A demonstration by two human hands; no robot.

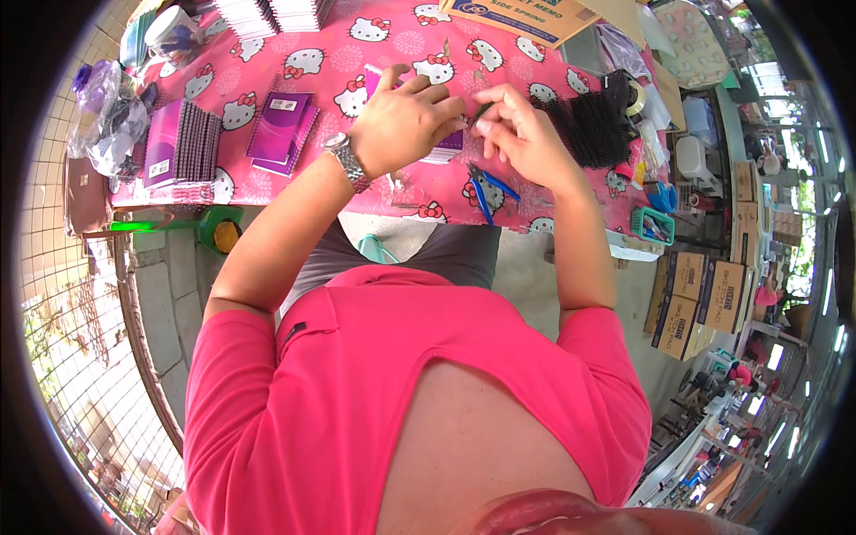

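My left hand (403,123), with a metal watch (344,158) on its wrist, lies over a purple notebook (452,141) and grips it; most of the cover is hidden beneath the palm. At the notebook's right edge, my right hand (528,143) has its thumb and fingertips pinched together. A small dark bit shows by these fingertips, too small to make out. Just below, a blue-handled hand tool (484,194) like pliers lies on the table. To the right is a heap of black spiral binding coils (584,125).
A pink patterned cloth (339,67) covers the table. Two purple notebooks (281,129) and a spiral-bound stack (163,143) lie left, beside a plastic bag (111,120). A cardboard box (526,20) stands at the back. Right are a tape roll (636,96) and teal basket (655,226).
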